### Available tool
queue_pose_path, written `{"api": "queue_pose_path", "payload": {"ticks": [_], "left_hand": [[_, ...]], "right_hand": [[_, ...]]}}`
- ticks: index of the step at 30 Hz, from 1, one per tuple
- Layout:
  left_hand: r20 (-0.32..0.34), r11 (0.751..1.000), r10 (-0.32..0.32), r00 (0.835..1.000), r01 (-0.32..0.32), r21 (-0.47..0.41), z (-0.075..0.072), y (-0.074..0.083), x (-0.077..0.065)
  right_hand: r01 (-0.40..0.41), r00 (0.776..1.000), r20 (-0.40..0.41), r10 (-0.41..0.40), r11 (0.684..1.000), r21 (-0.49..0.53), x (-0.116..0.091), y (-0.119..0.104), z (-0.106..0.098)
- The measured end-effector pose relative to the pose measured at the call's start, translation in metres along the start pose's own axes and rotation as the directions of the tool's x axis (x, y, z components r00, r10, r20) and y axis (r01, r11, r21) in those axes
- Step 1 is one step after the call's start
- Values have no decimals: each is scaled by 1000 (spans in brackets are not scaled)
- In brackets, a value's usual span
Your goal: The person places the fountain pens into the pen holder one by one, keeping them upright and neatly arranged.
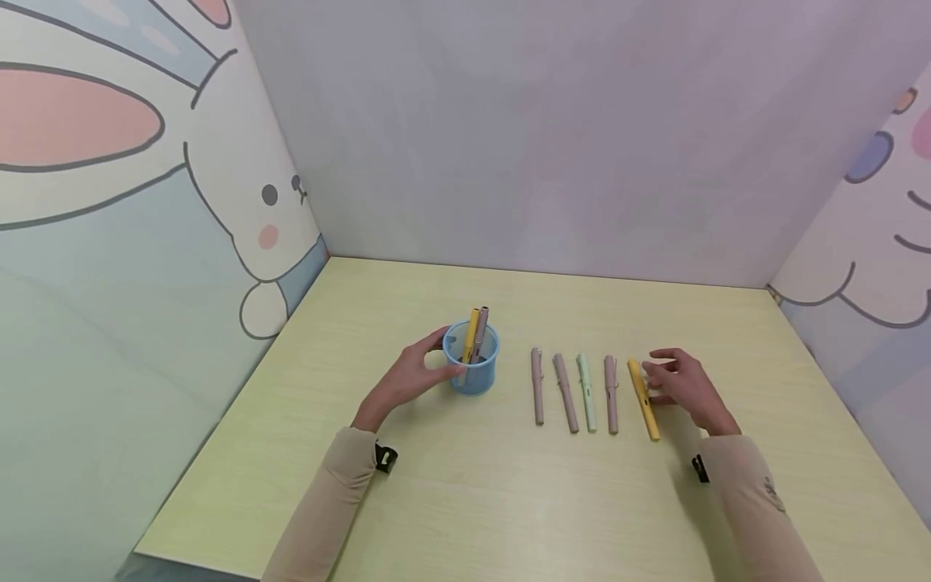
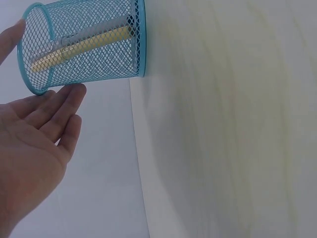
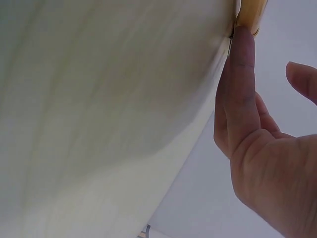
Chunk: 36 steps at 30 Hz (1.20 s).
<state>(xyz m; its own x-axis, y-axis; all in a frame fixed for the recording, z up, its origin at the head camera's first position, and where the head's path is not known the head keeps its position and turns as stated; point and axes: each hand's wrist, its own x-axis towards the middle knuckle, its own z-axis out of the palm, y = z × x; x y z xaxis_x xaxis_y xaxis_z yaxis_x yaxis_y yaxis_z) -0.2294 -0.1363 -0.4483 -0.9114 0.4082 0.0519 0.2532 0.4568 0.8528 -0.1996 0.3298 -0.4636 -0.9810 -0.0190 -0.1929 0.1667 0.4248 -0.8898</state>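
My left hand point(image 1: 410, 377) holds the blue mesh pen cup point(image 1: 476, 380), thumb at the near rim and fingers round its left side. Inside the cup lean a yellow pen point(image 1: 470, 335) and a greyish-mauve pen point(image 1: 482, 327); both show through the mesh in the left wrist view. On the right, a capped yellow pen point(image 1: 644, 400) lies on the table, with my right hand point(image 1: 684, 388) beside it. In the right wrist view, a straight fingertip point(image 3: 242, 42) meets the end of this yellow pen point(image 3: 251, 15), while the thumb stays apart from it.
Between cup and yellow pen lie mauve pens point(image 1: 537, 386), point(image 1: 566, 394), point(image 1: 612, 394) and a mint green pen point(image 1: 587, 394), roughly side by side. The pale wooden table point(image 1: 465, 501) meets a plain back wall point(image 1: 524, 145) and cartoon-printed side walls.
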Motion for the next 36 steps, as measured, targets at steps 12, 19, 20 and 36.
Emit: {"api": "queue_pose_path", "payload": {"ticks": [12,19,20,36], "left_hand": [[-6,1000,-11,1000,11,9,0,0,0],[-5,1000,-9,1000,9,11,0,-1,0],[-5,1000,-9,1000,9,11,0,-1,0],[3,999,-35,999,35,11,0,0,0]], "right_hand": [[-43,999,30,44,999,-11,0,-4,0],[-62,997,43,63,998,-19,1,-4,-1],[-63,997,46,64,998,-19,2,-4,-1],[-71,994,82,77,995,-71,7,-1,-1]]}}
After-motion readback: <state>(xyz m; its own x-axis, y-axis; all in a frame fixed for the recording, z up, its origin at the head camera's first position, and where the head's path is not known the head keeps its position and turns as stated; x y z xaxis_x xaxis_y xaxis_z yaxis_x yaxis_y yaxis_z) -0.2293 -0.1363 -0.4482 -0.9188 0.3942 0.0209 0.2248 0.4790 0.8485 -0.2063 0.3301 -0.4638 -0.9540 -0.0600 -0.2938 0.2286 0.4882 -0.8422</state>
